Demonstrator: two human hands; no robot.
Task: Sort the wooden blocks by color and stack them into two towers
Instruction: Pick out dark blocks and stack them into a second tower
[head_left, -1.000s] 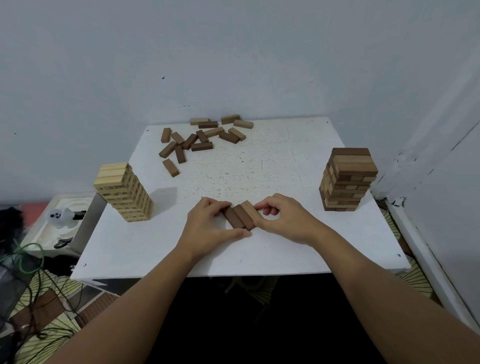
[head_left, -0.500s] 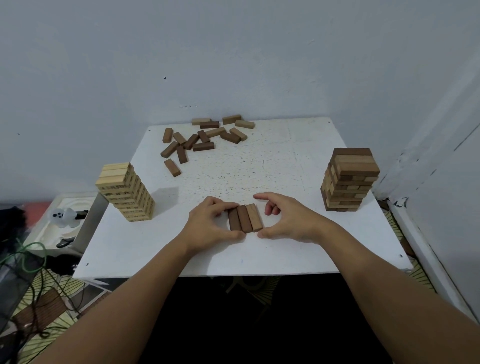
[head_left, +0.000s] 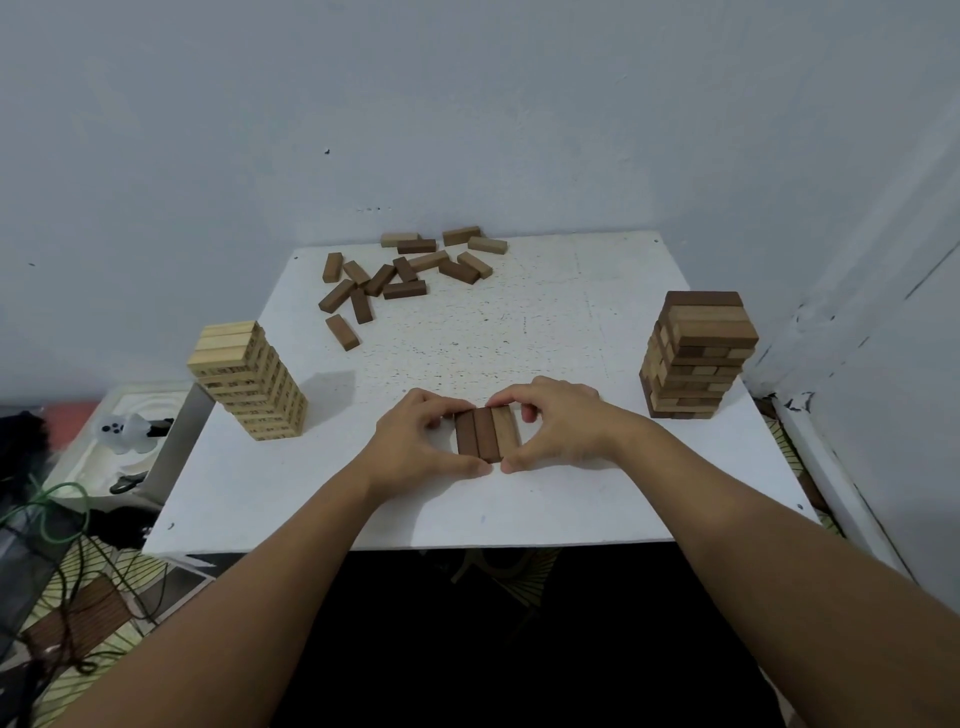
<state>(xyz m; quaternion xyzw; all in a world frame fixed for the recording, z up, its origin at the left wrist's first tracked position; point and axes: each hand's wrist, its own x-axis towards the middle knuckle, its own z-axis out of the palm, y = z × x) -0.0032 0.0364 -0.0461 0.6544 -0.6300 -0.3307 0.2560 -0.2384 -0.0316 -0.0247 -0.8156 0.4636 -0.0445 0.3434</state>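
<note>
your left hand (head_left: 415, 447) and right hand (head_left: 558, 426) pinch a flat row of three brown wooden blocks (head_left: 487, 434) between them on the white table (head_left: 571, 332).

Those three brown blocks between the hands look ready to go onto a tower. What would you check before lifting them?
1. Three blocks side by side, flush: ok.
2. Left hand and right hand both gripping the row: ok, fingers behind, thumbs in front.
3. Colours match: cannot tell, the rightmost looks lighter.
4. Brown tower top flat to receive a layer: ok.
5. Path to that tower free of loose blocks: ok, they lie at the far edge.
6. Light tower out of the way: ok.
</note>
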